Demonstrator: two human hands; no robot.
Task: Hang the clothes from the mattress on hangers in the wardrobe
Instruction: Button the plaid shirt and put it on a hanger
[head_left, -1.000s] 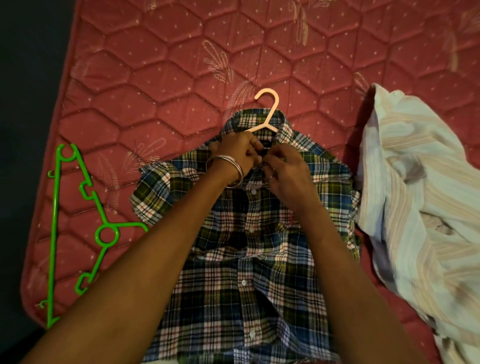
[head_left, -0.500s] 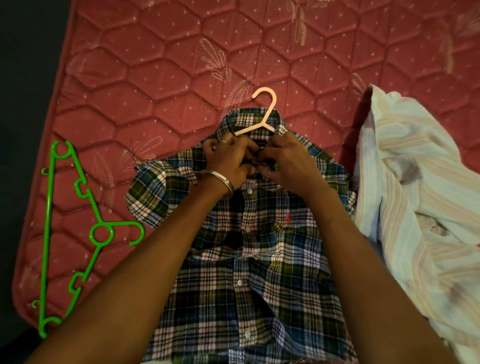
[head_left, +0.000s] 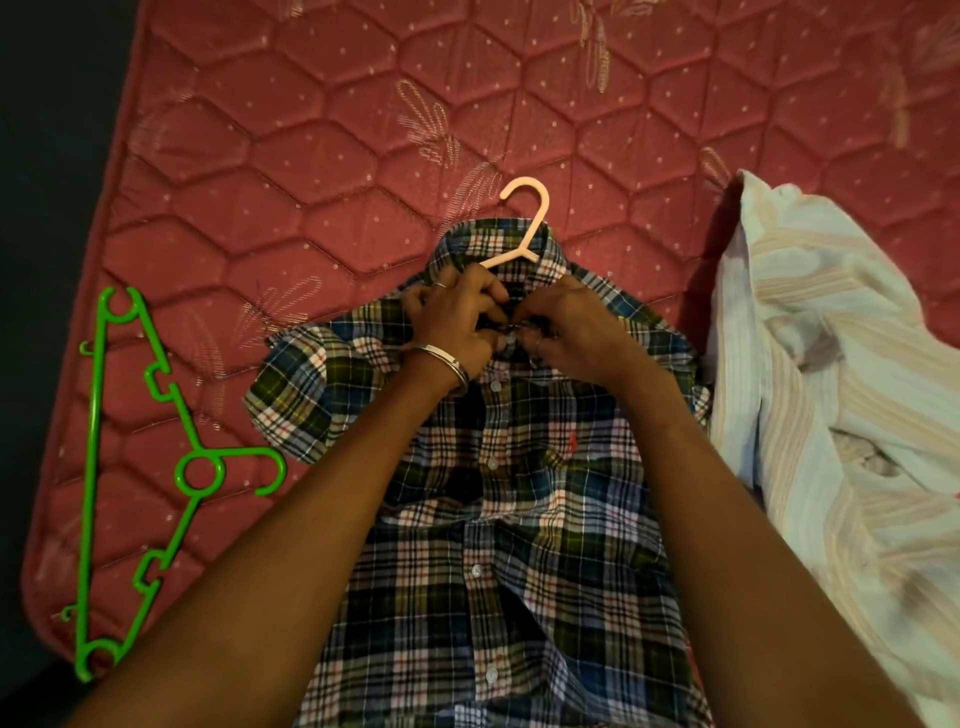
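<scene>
A plaid shirt lies face up on the red quilted mattress, buttoned down its front. A pale pink hanger sits inside it, with the hook sticking out past the collar. My left hand, with a metal bangle at the wrist, pinches the shirt's placket just below the collar. My right hand pinches the opposite edge of the placket, fingertips meeting the left hand's over the top button. The button itself is mostly hidden by my fingers.
A green plastic hanger lies flat near the mattress's left edge. A crumpled pale striped shirt is heaped on the right, touching the plaid shirt's sleeve. Dark floor borders the mattress on the left.
Both hands have shifted slightly up toward the collar and closed in on the top button. The shirt and both hangers lie where they were.
</scene>
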